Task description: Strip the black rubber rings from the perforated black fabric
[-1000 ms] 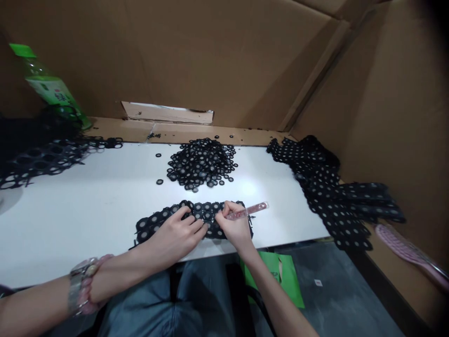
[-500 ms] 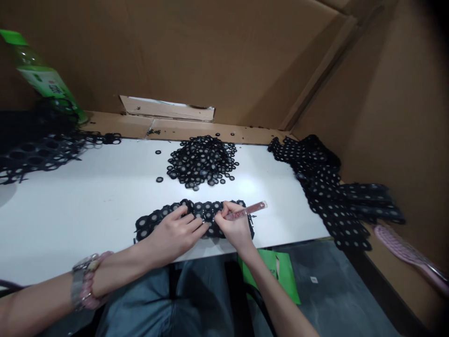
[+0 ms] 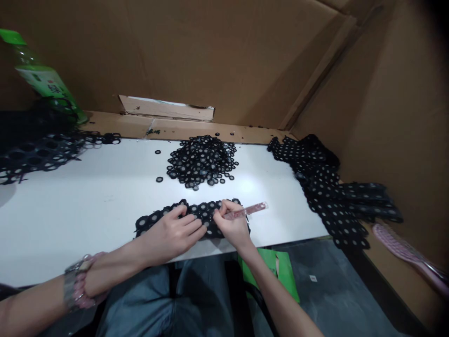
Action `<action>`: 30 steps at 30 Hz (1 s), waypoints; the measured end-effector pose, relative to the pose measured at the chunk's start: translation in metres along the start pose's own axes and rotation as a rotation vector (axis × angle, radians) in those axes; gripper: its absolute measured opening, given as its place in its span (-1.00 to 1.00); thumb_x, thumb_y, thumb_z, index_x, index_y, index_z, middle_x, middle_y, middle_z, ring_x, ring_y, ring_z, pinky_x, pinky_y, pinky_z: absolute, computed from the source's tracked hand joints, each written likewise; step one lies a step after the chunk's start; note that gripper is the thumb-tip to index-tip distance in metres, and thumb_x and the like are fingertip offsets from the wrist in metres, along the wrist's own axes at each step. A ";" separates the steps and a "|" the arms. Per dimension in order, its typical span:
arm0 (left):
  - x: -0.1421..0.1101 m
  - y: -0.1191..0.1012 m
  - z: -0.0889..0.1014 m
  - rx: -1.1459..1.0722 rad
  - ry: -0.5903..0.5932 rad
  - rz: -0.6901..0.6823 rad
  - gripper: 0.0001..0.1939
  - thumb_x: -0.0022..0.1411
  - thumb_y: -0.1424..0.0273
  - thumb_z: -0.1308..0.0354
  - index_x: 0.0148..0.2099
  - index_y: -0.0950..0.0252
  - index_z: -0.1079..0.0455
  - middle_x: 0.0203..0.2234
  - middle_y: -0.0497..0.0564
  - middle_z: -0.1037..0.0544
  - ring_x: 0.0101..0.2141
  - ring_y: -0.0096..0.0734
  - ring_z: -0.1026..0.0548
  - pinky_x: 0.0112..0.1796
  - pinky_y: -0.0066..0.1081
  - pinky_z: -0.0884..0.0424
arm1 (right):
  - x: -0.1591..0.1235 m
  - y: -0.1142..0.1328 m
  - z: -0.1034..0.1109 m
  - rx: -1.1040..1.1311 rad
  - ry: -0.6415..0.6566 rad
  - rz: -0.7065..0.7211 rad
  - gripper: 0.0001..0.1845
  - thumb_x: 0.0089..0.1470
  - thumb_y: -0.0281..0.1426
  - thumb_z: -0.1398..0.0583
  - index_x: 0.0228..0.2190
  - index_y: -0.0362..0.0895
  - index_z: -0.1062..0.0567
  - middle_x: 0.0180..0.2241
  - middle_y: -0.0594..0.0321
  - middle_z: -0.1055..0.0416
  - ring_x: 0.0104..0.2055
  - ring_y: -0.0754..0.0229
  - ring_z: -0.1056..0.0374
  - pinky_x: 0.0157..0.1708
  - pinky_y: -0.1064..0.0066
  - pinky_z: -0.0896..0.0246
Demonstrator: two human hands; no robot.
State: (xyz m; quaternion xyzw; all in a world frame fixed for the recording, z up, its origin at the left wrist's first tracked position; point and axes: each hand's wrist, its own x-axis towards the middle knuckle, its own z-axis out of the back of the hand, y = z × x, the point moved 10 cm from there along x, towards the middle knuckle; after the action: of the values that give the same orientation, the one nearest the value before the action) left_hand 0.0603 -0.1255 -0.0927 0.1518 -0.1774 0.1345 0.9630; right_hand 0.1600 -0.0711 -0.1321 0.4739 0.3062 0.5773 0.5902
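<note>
A black rubber-like sheet with rows of pale round spots lies near the table's front edge. My left hand rests over its middle, fingers bent, with thumb and forefinger gripping its far edge. My right hand is closed round a slim pinkish, see-through stick tool, whose back end points right. The tool's working tip is hidden by my fingers, close to the spots on the sheet's right half. Behind the sheet is a heap of small black rings, with a few loose ones beside it.
Several spotted black sheets are piled on the right, overhanging the table. Black cut-out webbing and a green bottle stand at the left. Cardboard walls enclose the back and right. A pink hairbrush lies at far right.
The sheet's right part has shifted slightly left under my hands. The tool has turned a little about its length. Both hands stay in nearly the same place.
</note>
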 end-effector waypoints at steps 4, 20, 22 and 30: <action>0.002 0.001 -0.014 -0.134 0.186 0.072 -0.91 0.09 0.44 0.00 -0.32 0.28 -0.31 -0.52 -0.05 -0.42 -0.49 -0.41 -0.34 -0.32 -0.31 -0.13 | 0.002 -0.014 0.019 0.064 -0.127 -0.069 -0.71 -0.19 -0.50 -0.07 -0.74 -0.08 -0.02 -0.77 0.48 0.03 -0.69 0.37 0.05 -0.64 0.50 0.12; 0.020 0.064 -0.067 -0.341 0.606 0.578 -0.42 -0.15 -0.12 -0.05 -0.38 0.33 -0.36 -0.53 0.11 -0.50 -0.45 -0.13 -0.45 -0.42 -0.33 -0.26 | 0.000 -0.030 0.018 0.284 -0.056 -0.173 -0.61 -0.08 -0.33 -0.13 -0.73 -0.08 -0.03 -0.85 0.52 0.00 -0.78 0.40 0.01 -0.70 0.51 0.02; 0.020 0.060 -0.068 -0.410 0.595 0.571 -0.50 -0.14 -0.07 -0.08 -0.42 0.32 -0.35 -0.50 0.10 -0.49 -0.42 -0.15 -0.45 -0.45 -0.36 -0.25 | 0.002 -0.031 0.019 0.306 -0.048 -0.184 -0.61 -0.08 -0.31 -0.14 -0.73 -0.08 -0.04 -0.85 0.52 0.00 -0.79 0.40 0.01 -0.71 0.51 0.03; 0.020 0.058 -0.069 -0.721 0.510 0.691 -0.78 -0.03 0.21 -0.05 -0.47 0.29 -0.26 -0.54 -0.03 -0.42 -0.48 -0.31 -0.38 -0.53 -0.47 -0.16 | 0.005 -0.018 0.015 0.321 0.128 -0.094 -0.68 -0.17 -0.41 -0.19 -0.72 -0.10 -0.12 -0.79 0.46 -0.16 -0.73 0.40 -0.04 -0.66 0.51 0.06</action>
State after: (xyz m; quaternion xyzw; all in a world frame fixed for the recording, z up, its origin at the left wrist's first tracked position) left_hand 0.0815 -0.0448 -0.1325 -0.2912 -0.0131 0.4055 0.8664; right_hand 0.1817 -0.0676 -0.1420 0.5094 0.4533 0.5220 0.5124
